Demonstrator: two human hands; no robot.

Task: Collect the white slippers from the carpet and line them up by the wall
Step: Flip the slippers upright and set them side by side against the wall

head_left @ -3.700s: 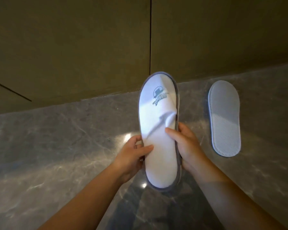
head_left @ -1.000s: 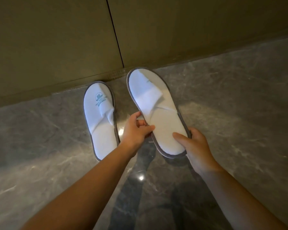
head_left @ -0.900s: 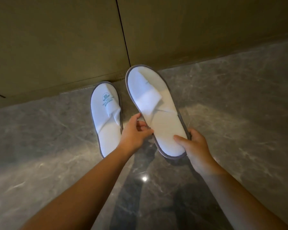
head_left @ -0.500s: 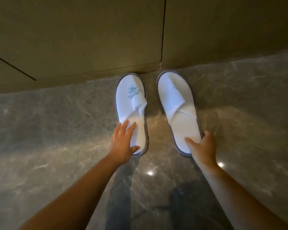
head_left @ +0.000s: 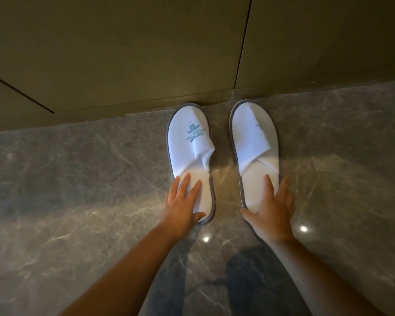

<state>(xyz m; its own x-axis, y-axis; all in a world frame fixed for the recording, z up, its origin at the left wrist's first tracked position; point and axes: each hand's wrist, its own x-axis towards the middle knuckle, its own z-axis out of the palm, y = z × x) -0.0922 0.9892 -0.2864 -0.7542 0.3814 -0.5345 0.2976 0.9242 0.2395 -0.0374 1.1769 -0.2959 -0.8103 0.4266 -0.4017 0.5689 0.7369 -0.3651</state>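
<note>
Two white slippers with grey edging lie side by side on the marble floor, toes against the wall. The left slipper [head_left: 191, 142] carries a teal logo on its strap. The right slipper [head_left: 253, 142] has a plain strap. My left hand [head_left: 183, 206] lies flat on the heel of the left slipper, fingers spread. My right hand [head_left: 271, 208] rests flat over the heel of the right slipper, thumb at its inner edge, covering the heel end.
The olive-brown wall [head_left: 146, 53] has a vertical panel seam above the right slipper and a diagonal line at the left. The grey veined marble floor [head_left: 78, 190] is glossy, with small light reflections near my wrists.
The right slipper has gone from held and tilted to lying flat beside the left one. My left hand moved onto the left slipper's heel and both hands now lie flat.
</note>
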